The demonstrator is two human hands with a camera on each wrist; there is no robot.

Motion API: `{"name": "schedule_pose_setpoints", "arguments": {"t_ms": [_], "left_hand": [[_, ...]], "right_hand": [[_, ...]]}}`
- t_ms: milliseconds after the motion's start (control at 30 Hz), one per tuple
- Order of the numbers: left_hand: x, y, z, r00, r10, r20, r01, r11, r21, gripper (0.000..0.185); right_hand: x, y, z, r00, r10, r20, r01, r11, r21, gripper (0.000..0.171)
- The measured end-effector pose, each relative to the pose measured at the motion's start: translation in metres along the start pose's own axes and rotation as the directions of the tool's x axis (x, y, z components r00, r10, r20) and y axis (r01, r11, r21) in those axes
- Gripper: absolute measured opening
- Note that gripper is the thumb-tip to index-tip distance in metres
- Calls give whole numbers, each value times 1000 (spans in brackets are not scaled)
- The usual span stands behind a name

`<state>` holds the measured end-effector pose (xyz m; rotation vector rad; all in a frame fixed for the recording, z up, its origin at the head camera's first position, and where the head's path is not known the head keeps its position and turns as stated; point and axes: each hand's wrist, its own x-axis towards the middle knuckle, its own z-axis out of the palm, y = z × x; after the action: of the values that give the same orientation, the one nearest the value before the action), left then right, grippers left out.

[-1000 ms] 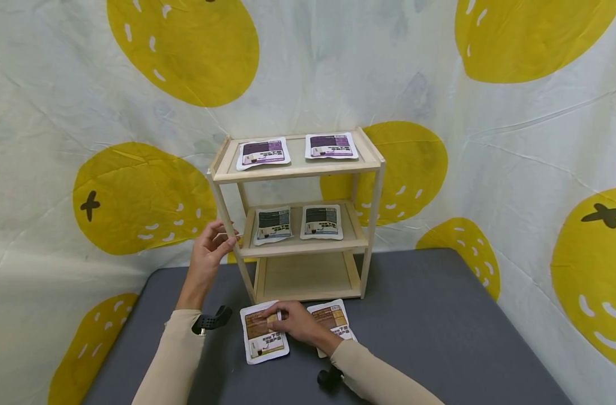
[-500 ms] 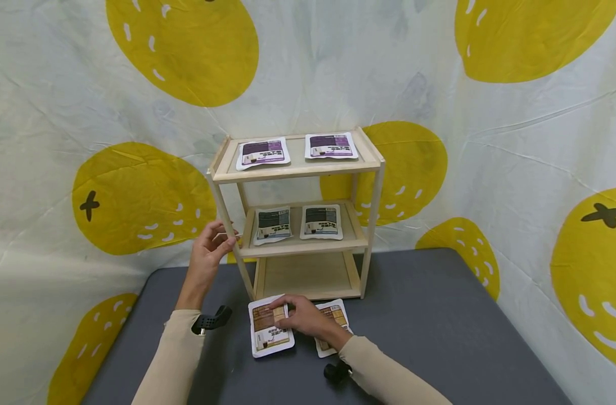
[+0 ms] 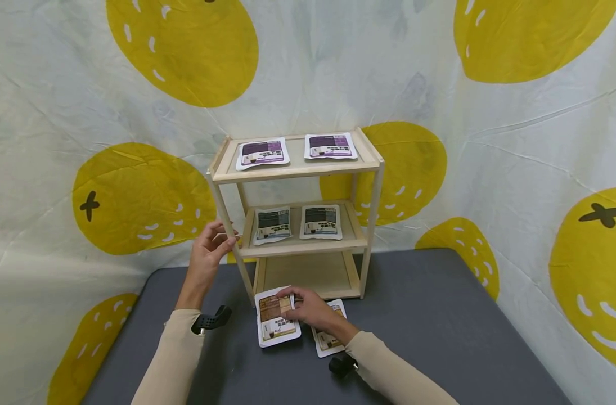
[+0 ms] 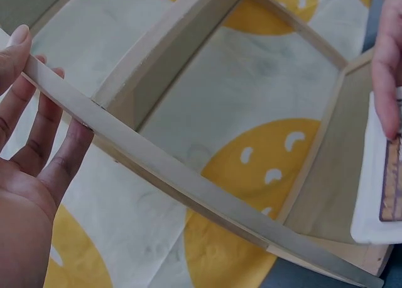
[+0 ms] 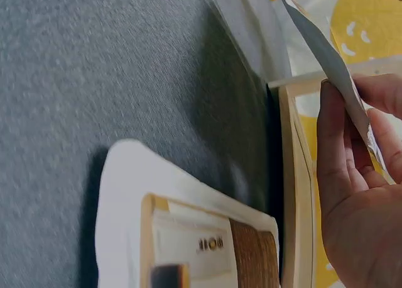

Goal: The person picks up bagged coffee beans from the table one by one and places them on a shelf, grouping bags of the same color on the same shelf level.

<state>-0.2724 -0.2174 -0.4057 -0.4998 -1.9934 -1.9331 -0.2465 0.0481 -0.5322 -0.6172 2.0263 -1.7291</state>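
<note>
My left hand (image 3: pixel 208 250) holds the left front post of a small wooden shelf (image 3: pixel 297 248); in the left wrist view, its thumb and fingers lie on either side of that post (image 4: pixel 169 165). My right hand (image 3: pixel 313 310) pinches a white packet with a brown label (image 3: pixel 277 323) by its right edge, raised just before the lowest tier. In the right wrist view, that packet (image 5: pixel 326 58) is edge-on between thumb and fingers. A second brown-label packet (image 3: pixel 329 340) lies on the table behind and below my right wrist, partly covered by it.
Two purple-label packets, left (image 3: pixel 263 153) and right (image 3: pixel 331 146), lie on the top tier. The middle tier bears two dark-label packets, left (image 3: pixel 273 225) and right (image 3: pixel 321 221). A grey table (image 3: pixel 429 315) carries the shelf; a fruit-print cloth (image 3: pixel 510 140) hangs behind.
My right hand has lifted the brown-label packet and carried it forward and slightly right, toward the lowest tier. My left hand has stayed on the post.
</note>
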Motion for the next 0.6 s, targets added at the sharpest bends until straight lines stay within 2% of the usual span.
{"name": "schedule_pose_setpoints", "arguments": {"t_ms": [267,433,600], "left_hand": [[1,1,0,1000,5,2,-5,1000,-11,41],[1,0,-1,1000,3,5,-3,1000,-1,41],[0,-1,-1,1000,-7,0,7,1000,-1,40]], "right_hand": [[0,0,-17,999,-22,-24,23,997,68,46],[0,3,-27,998,-37,-56,40,998,43,47],[-1,4,-38,994,-32,-101,30,999,-25,48]]}}
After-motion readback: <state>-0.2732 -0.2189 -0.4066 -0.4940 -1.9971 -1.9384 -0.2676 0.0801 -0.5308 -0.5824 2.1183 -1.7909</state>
